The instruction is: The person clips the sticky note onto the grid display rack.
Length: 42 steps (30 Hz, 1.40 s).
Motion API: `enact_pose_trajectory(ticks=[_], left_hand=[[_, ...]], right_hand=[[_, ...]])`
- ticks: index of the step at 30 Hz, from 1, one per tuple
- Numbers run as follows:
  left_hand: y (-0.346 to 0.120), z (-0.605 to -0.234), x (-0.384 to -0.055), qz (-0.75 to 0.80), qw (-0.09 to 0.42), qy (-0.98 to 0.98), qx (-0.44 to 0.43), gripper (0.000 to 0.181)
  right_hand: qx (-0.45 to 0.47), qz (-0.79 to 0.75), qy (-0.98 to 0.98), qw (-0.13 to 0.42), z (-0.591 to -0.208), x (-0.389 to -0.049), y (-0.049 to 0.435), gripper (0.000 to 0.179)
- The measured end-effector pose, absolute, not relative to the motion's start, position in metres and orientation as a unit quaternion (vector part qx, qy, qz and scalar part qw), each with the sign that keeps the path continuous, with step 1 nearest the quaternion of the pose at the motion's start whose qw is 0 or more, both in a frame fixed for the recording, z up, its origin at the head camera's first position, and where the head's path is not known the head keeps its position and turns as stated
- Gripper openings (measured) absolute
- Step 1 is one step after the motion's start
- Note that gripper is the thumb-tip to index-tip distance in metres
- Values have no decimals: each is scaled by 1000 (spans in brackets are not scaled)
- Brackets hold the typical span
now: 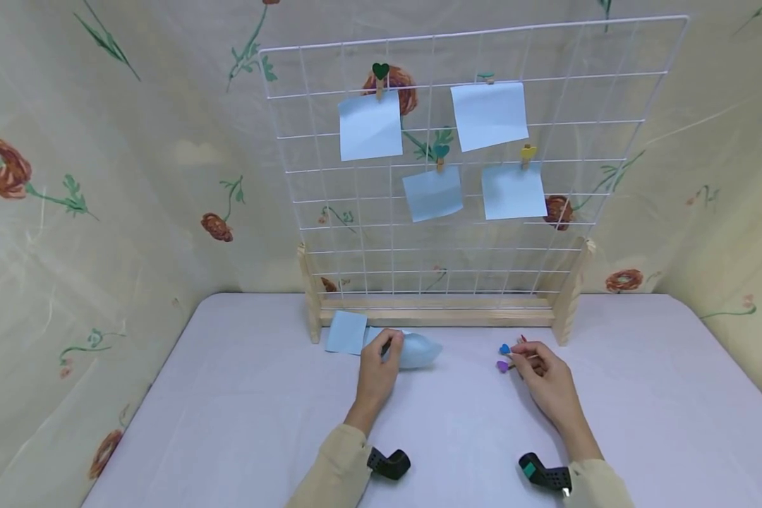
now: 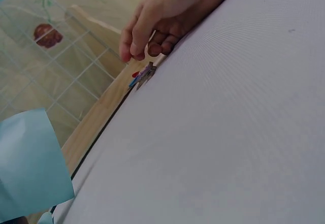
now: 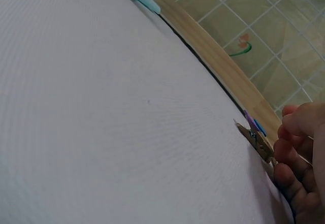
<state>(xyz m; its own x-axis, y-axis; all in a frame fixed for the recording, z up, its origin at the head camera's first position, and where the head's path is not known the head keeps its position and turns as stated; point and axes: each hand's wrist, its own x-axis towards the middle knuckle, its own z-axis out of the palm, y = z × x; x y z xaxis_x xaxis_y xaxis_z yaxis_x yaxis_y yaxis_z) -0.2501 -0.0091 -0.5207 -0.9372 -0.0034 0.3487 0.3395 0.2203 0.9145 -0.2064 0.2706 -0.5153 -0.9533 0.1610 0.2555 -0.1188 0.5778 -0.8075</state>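
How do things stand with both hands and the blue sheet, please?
Left hand holding blue sheet. Right hand at the heart-topped clips, grip unclear. Nothing evidently blocking either hand.

- Pale sheeting (image 1: 165, 141) with red-brown flowers (image 1: 14, 169) and green leaves (image 1: 74, 195), left, back and right
- White table (image 1: 260, 402), its far corners (image 1: 216, 302) rounded
- Soft, even light

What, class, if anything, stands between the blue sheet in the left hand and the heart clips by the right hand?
Nothing visible does: only a stretch of white tabletop separates the blue sheet from the heart clips. The wooden base rail runs behind both, not between them.
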Motion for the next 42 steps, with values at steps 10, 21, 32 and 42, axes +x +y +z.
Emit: enact_pose_trajectory(ticks=[10,21,32,42], left_hand=[[-10,-488,-229,-611,133,-772,-113,22],[-11,-486,-228,-615,121,-772,-106,22],[-9,-512,-246,-618,130,-768,-103,22],[-11,-520,-250,-626,140,-761,-100,23]], right_hand=[[42,433,-884,172,-519,-208,271,19],[85,375,-907,173,-519,-207,270,20],[96,363,-907,192,-520,-209,266,18],[113,332,-915,200,-522,-209,265,22]])
